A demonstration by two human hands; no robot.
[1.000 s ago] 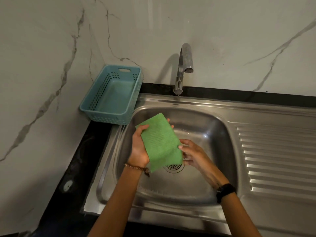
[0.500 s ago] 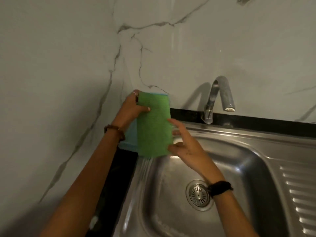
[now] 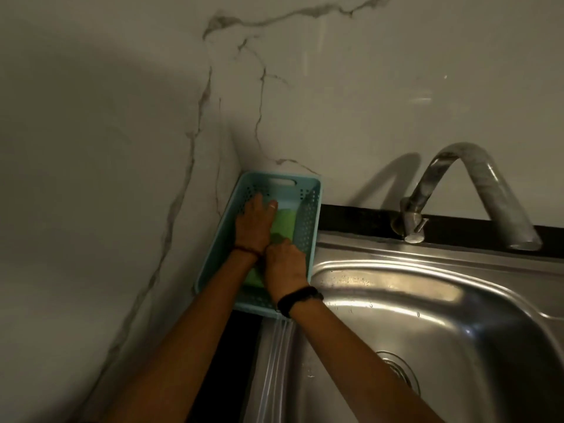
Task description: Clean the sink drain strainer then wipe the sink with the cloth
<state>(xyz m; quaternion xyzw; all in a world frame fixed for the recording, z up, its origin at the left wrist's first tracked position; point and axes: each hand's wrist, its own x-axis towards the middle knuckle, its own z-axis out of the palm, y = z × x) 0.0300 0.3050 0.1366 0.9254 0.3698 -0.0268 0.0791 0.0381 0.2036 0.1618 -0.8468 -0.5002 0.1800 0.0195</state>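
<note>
both hands are down inside the basket [image 3: 314,209], a pale blue perforated tray standing in the corner where the two marble walls [image 3: 122,148] meet, just left of the sink [image 3: 427,315]; the green cloth [image 3: 285,222] lies flat on the basket floor, running lengthwise from near the far end to near the near end, and both hands cover its middle; the left hand [image 3: 253,227] lies palm down on the cloth's left part, fingers spread and stretched toward the far wall of the basket, the thumb tip resting at the cloth's far edge; it presses flat rather than pinches; the right hand [image 3: 285,267] sits nearer, just beside the left wrist and touching it, knuckles up, fingers bent down onto the cloth; whether they are closed on a fold or only pushing on it i cannot tell, as the back of the hand hides the fingertips; a beaded band [image 3: 245,251] circles the left wrist, a black band [image 3: 300,300] the right; both forearms reach in from the bottom edge, over the dark counter [image 3: 232,346] and the sink's left rim; the strainer [image 3: 396,370] sits in the drain at the basin floor, only partly seen behind the right forearm; the tap [image 3: 476,190] arches over the basin from the back ledge, its spout pointing down, well apart from the hands; the basin looks wet in places, though the light is dim.
</note>
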